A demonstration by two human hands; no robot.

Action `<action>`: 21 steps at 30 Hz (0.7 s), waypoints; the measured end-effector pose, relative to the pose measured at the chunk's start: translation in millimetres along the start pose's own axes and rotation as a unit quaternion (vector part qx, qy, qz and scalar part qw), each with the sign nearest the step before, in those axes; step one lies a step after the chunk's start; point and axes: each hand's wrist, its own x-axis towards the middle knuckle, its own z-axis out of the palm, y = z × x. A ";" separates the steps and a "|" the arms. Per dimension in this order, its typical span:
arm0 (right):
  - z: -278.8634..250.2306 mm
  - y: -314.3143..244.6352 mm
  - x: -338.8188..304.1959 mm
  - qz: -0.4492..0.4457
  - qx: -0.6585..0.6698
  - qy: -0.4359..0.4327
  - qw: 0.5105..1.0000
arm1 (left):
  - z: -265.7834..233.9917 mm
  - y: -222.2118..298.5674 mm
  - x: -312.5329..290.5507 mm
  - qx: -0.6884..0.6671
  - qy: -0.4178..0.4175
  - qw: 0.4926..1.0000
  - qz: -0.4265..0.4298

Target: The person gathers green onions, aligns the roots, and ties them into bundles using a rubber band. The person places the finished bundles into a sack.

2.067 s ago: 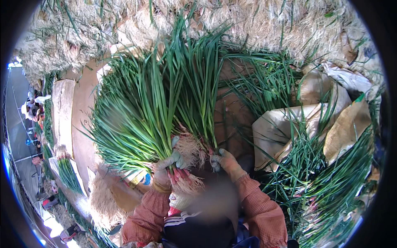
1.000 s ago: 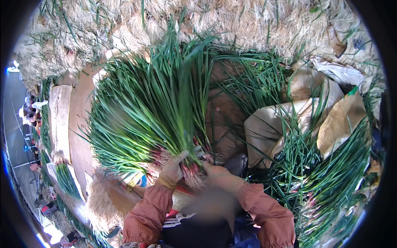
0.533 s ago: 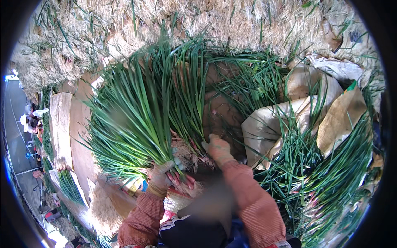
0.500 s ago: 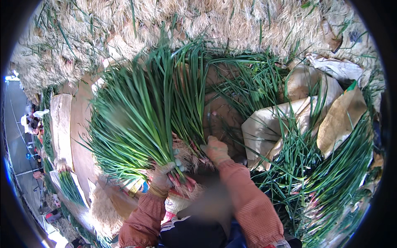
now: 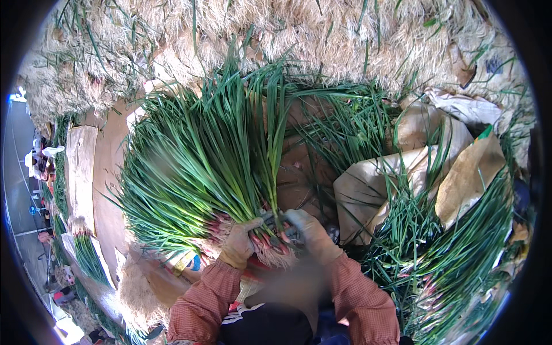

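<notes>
My left hand (image 5: 237, 244), in a pale glove, is closed around the lower stems of a bunch of spring onions (image 5: 244, 192), just above their reddish bases and stringy roots. Close on its right, my gloved right hand (image 5: 313, 234) has its fingers bent in on a few stems at the bunch's right side, near the bases. The long green leaves point away from me. Left of the bunch and touching it lies a thick fanned pile of spring onions (image 5: 167, 178), roots toward me. A blurred dark shape hides part of the area below my hands.
A broad bank of pale dried roots (image 5: 322, 40) spans the far side. Loose spring onions (image 5: 454, 253) and crumpled brown paper (image 5: 368, 184) lie at the right. Cardboard (image 5: 109, 167) lies at the left, with a small spring onion bundle (image 5: 89, 256) beyond it. Other people (image 5: 40, 164) are far left.
My left hand has moved right with the bunch, and the two hands are now almost together. The spring onions my right hand was at have come against the bunch.
</notes>
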 end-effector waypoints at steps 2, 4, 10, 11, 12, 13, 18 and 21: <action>-8.2 14.5 -7.5 0.053 0.325 -0.104 0.938 | 6.5 -0.2 1.9 0.058 -0.057 0.996 0.037; -0.7 26.0 -0.2 0.043 0.247 -0.073 0.965 | 14.0 7.4 1.0 -0.102 -0.069 0.988 -0.091; -4.3 39.7 -3.7 -0.139 -0.593 0.073 0.790 | -6.0 4.4 -3.4 -0.079 -0.084 0.989 -0.088; -5.1 53.1 -6.8 -0.224 -0.591 0.052 0.773 | 27.1 14.5 -10.9 -0.088 -0.076 0.992 -0.050; -1.6 61.4 -6.1 -0.208 -0.622 0.020 0.755 | 24.6 9.8 -10.6 -0.093 -0.073 0.991 -0.054; -4.4 51.0 -12.1 -0.184 -0.602 -0.056 0.775 | 19.5 4.8 -9.8 -0.098 -0.070 0.991 -0.055; -74.2 47.3 4.6 -0.065 -0.229 -0.164 0.957 | -8.1 5.6 -18.7 -0.083 -0.056 0.995 -0.028; -50.5 30.1 24.9 -0.126 -0.387 0.051 0.912 | -28.8 8.8 -28.5 -0.079 -0.073 0.993 -0.055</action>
